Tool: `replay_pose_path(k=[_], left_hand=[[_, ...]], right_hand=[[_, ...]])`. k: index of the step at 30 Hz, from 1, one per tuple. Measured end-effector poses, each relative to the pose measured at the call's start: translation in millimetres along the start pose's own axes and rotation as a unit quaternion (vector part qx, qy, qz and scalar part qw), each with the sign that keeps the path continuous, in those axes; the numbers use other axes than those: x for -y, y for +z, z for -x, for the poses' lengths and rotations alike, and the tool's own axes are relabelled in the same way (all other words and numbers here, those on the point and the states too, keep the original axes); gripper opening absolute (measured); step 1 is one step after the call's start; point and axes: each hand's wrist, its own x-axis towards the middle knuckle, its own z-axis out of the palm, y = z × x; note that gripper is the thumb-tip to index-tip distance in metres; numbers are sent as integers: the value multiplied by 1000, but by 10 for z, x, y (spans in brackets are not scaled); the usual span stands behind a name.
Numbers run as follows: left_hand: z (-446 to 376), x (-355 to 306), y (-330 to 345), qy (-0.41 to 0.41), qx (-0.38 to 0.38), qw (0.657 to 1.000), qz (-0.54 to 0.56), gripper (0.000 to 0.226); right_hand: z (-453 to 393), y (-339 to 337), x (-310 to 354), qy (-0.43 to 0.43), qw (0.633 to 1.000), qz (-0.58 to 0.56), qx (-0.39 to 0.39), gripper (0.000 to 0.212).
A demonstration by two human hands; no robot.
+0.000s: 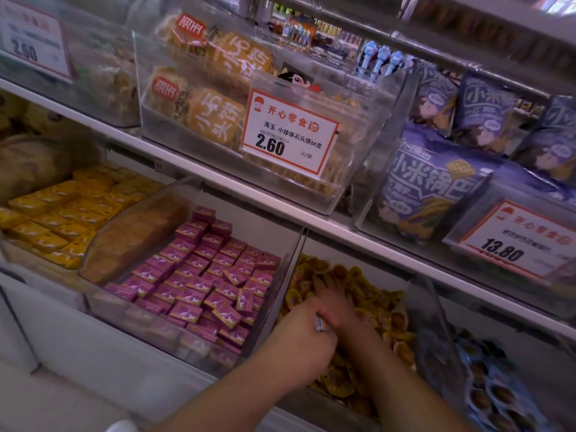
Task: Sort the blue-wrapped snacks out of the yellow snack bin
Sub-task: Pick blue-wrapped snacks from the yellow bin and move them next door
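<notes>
The yellow snack bin (pixel 419 310) is a clear bin on the lower shelf, filled with small yellow-wrapped snacks (pixel 389 310). My left hand (pixel 307 335) hovers over its front part as a fist and grips a blue-wrapped snack (pixel 321 324), of which only an end pokes out. My right hand (pixel 332 296) reaches deeper into the bin, palm down, with its fingers spread on the yellow snacks. A bin of blue-wrapped snacks (pixel 495 391) sits directly to the right.
Left of the yellow bin stands a clear bin of pink boxes (pixel 202 282), then yellow boxes (pixel 62 213). The shelf above (pixel 280 204) holds clear bins with price tags (pixel 288 135) and purple bags (pixel 433 185), overhanging the lower bins.
</notes>
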Motion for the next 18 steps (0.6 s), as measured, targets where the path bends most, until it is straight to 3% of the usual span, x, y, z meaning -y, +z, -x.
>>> replay_pose_path(k=[4, 7, 9, 13, 16, 18], left_hand=[[-3, 27, -12, 7, 7, 1000, 8, 25], [-1, 15, -35, 18, -8, 1000, 14, 29], [-5, 3, -31, 19, -17, 1000, 17, 30], [-39, -8, -4, 20, -15, 999, 22, 35], [-54, 0, 3, 26, -12, 999, 16, 31], [-51, 14, 16, 23, -6, 1000, 12, 24]], right_hand=[[-135, -21, -66, -45, 998, 12, 32, 94], [-171, -107, -100, -43, 999, 12, 22, 97], [-185, -171, -110, -44, 999, 16, 20, 86], [-176, -352, -52, -61, 992, -49, 96, 70], [-179, -430, -7, -91, 971, -187, 116, 44], [-181, -363, 4, -56, 929, -344, 123, 22]])
